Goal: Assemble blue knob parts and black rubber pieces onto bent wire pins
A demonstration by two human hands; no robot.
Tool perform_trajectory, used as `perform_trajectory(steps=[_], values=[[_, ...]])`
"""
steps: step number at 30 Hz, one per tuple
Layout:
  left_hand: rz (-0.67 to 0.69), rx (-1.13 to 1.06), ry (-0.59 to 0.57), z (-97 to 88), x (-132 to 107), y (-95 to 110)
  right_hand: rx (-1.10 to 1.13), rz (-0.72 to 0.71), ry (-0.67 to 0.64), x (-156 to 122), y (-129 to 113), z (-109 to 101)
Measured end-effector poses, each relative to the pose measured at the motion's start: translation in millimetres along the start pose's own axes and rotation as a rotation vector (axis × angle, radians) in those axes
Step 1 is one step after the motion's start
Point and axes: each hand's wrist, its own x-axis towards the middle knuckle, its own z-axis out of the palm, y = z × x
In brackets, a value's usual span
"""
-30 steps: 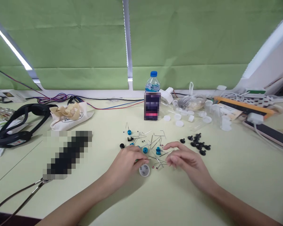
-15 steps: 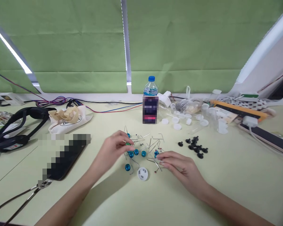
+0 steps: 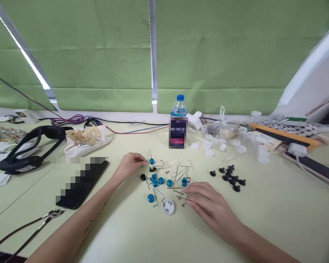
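Left hand (image 3: 130, 164) shifted leftward, blue knob (image 3: 151, 161) just beside fingers (image 3: 141, 159).

Office desk (image 3: 263, 204): green blinds (image 3: 98, 65), cables (image 3: 71, 118), headset (image 3: 30, 146).

Oval printed logo on white cloth pouch (image 3: 84, 140), left of centre: script lettering, too small to read. Label on water bottle (image 3: 178, 124), centre: blurred out. Pale sticker on black headset (image 3: 22, 163), left edge: illegible. No other legible text.
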Motion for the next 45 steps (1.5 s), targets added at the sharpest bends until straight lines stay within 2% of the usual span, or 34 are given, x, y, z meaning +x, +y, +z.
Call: perform_trajectory(steps=[6,13,17,19,21,23,25,27,29,32,36,41,45], values=[[0.065,0.103,0.0,6.4,4,5,0.043,0.011,0.054,2,-3,-2],[0.209,0.087,-0.032,16.9,11,18,0.107,0.057,0.069,2,-5,-3],[0.256,-0.002,0.054,8.5,9,22,0.18,0.126,0.091,0,-7,-4],[0.261,-0.063,0.104,1.2,2,28,0.243,0.204,0.106,0,-9,-4],[0.261,-0.157,0.1,-1.8,-10,38,0.312,0.301,0.124,-1,-9,-3],[0.193,-0.435,-0.025,3.2,-25,51,0.383,0.412,0.139,-2,-9,-3],[0.127,-0.652,-0.215,15.5,-42,63,0.453,0.495,0.152,-3,-9,-2],[0.081,-0.773,-0.367,30.8,-55,70,0.51,0.534,0.172,-4,-10,-2],[0.032,-0.85,-0.457,44.2,-65,73,0.533,0.54,0.19,-4,-13,-2],[-0.022,-0.905,-0.507,55.0,-72,74,0.534,0.536,0.197,-2,-20,-3],[-0.026,-0.898,-0.55,56.8,-74,76,0.486,0.511,0.168,-1,-27,-2],[-0.018,-0.791,-0.493,57.7,-75,81,0.388,0.466,0.134,-2,-29,-2],[-0.057,-0.767,-0.491,60.7,-77,82,0.411,0.467,0.106,-4,-30,-1]])
